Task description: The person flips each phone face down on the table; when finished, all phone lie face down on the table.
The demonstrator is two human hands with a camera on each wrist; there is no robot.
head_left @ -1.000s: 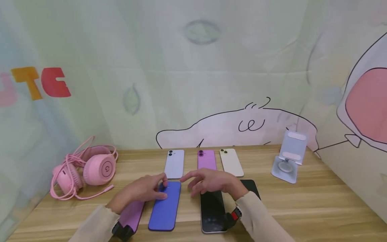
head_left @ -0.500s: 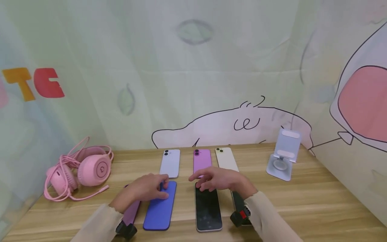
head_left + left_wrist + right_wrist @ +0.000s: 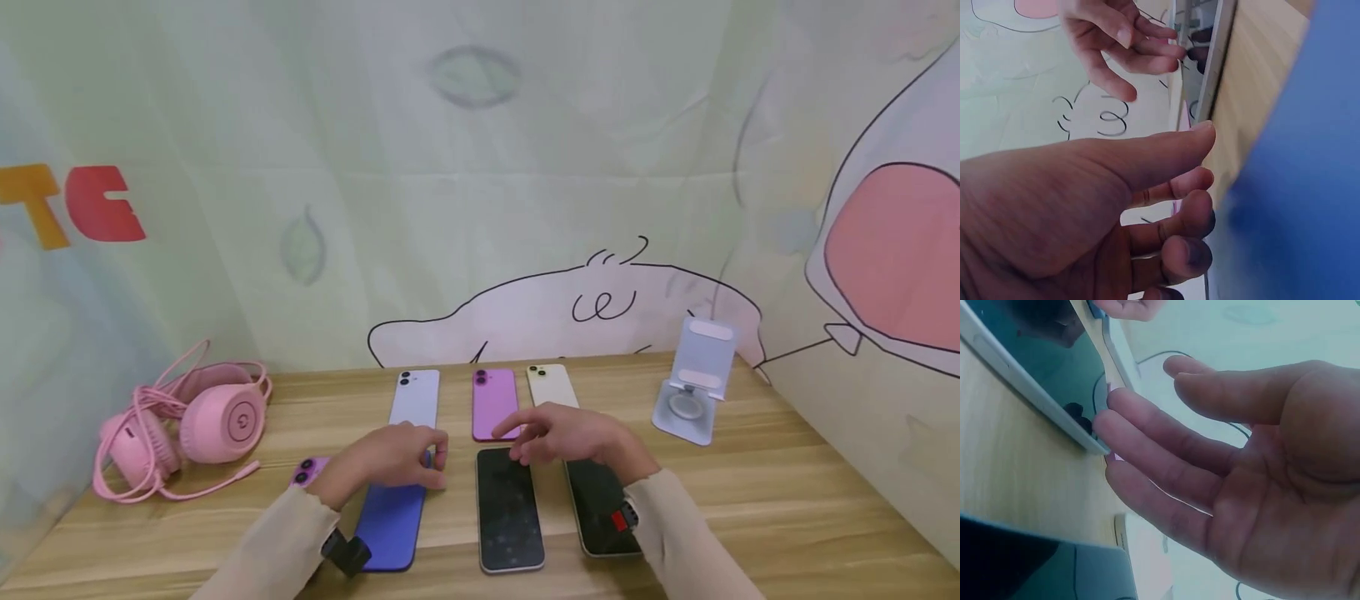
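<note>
My left hand (image 3: pixel 397 457) hovers over the upper part of a blue phone (image 3: pixel 392 529), fingers loosely bent and holding nothing. In the left wrist view that phone (image 3: pixel 1310 169) fills the right side, beside the fingertips. My right hand (image 3: pixel 573 433) is held above the top end of a phone with a black screen (image 3: pixel 510 517), its fingers relaxed and grasping nothing. Under the right wrist lies a second dark-screened phone (image 3: pixel 600 508). A purple phone (image 3: pixel 303 472) is mostly hidden by the left forearm.
Behind the hands a pale blue phone (image 3: pixel 416 396), a pink-purple phone (image 3: pixel 495 404) and a cream phone (image 3: pixel 551 385) lie camera side up. Pink headphones (image 3: pixel 225 423) with a coiled cable sit at left. A light blue folding stand (image 3: pixel 697 367) is at back right.
Both hands have shifted right over the phones, the left to the blue phone's right edge, the right over the black-screen phone's top. The head view has turned slightly right.
</note>
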